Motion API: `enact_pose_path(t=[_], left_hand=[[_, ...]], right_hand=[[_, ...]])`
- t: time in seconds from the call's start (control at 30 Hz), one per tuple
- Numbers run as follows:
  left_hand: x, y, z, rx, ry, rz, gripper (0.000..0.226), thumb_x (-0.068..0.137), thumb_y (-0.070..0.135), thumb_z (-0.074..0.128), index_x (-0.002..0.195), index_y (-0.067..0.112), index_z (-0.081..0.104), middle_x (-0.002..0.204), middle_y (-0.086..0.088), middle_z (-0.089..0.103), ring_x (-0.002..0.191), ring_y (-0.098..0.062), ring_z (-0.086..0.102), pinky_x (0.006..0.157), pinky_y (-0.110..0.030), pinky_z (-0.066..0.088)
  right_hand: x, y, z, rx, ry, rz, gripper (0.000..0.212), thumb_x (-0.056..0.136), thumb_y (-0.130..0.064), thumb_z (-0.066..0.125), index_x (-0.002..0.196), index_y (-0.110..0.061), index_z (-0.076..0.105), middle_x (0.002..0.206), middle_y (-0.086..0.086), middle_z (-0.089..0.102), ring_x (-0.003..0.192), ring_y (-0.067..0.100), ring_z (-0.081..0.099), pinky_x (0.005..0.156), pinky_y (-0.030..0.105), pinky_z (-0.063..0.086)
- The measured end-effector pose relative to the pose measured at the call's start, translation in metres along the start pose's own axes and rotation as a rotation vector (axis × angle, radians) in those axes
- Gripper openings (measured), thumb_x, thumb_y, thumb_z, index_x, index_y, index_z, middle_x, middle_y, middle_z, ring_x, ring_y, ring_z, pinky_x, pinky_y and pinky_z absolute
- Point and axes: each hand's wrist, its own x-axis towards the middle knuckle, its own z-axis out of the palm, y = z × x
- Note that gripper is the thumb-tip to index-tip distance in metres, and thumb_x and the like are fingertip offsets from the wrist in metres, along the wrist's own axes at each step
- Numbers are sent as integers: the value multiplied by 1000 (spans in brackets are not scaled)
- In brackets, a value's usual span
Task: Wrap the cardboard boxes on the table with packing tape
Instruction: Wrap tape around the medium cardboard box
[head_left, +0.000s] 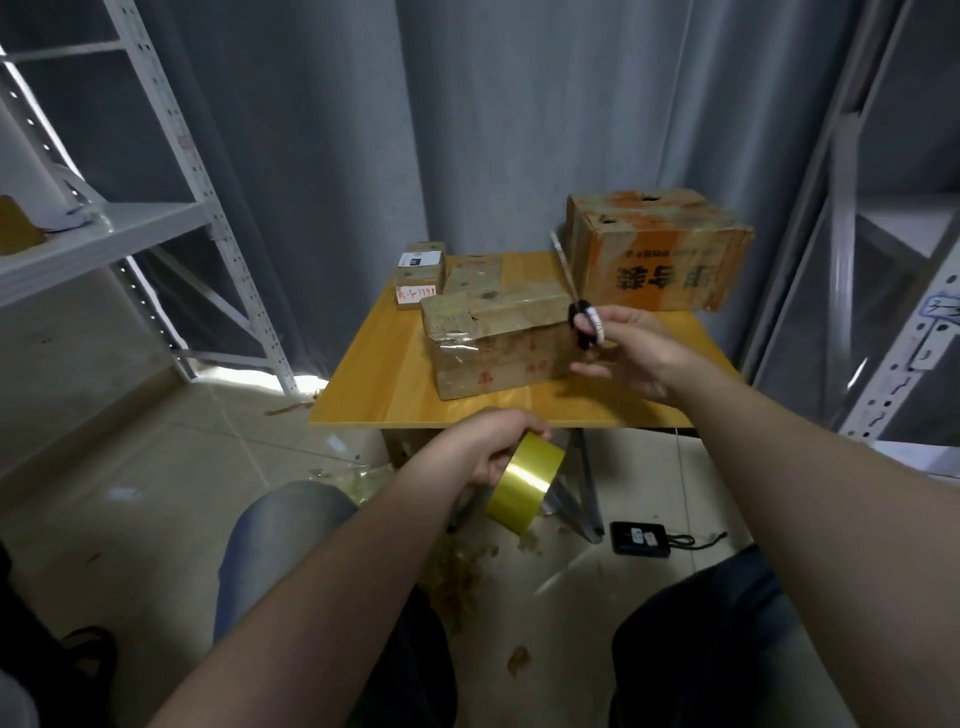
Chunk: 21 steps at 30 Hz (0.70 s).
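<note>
The left hand (491, 448) grips the tape roll (525, 483) below the worktop (387, 387) edge; the right hand (626, 356) grips scissors (583, 332) beside the nearest box (493, 345). Any strip should be held taut and cut close to the box.

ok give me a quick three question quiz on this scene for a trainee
1. True or false: the left hand grips the tape roll, off the table.
2. What tool does the right hand hold?
3. The largest box stands at the table's: A) back right corner B) front left corner C) middle

Key: 1 true; 2 scissors, blades pointing up and away; 3 A.
</note>
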Motion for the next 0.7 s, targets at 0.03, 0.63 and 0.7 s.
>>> enact_pose_path(t=[0.03, 0.63, 0.7], left_hand=[[2, 2, 1, 7, -9, 0, 12, 92, 22, 72, 99, 16, 65, 68, -2, 64, 42, -14, 62, 42, -20, 49], [28, -8, -1, 140, -125, -19, 14, 98, 33, 67, 95, 20, 69, 51, 3, 52, 39, -10, 45, 42, -19, 35], [29, -11, 0, 153, -158, -6, 11, 94, 29, 68, 85, 21, 66, 46, 5, 47, 35, -10, 42, 40, -18, 34]], right_hand=[[1, 4, -9, -65, 127, -35, 23, 74, -27, 89, 92, -18, 77, 99, 9, 73, 73, 17, 68, 63, 36, 63], [56, -15, 91, -1302, 251, -710, 39, 104, -53, 49, 111, -20, 70, 118, 4, 59, 115, 25, 49, 97, 42, 43], [69, -15, 122, -1389, 124, -804, 45, 103, -60, 46, 112, -22, 68, 121, 3, 60, 118, 25, 49, 97, 41, 42]])
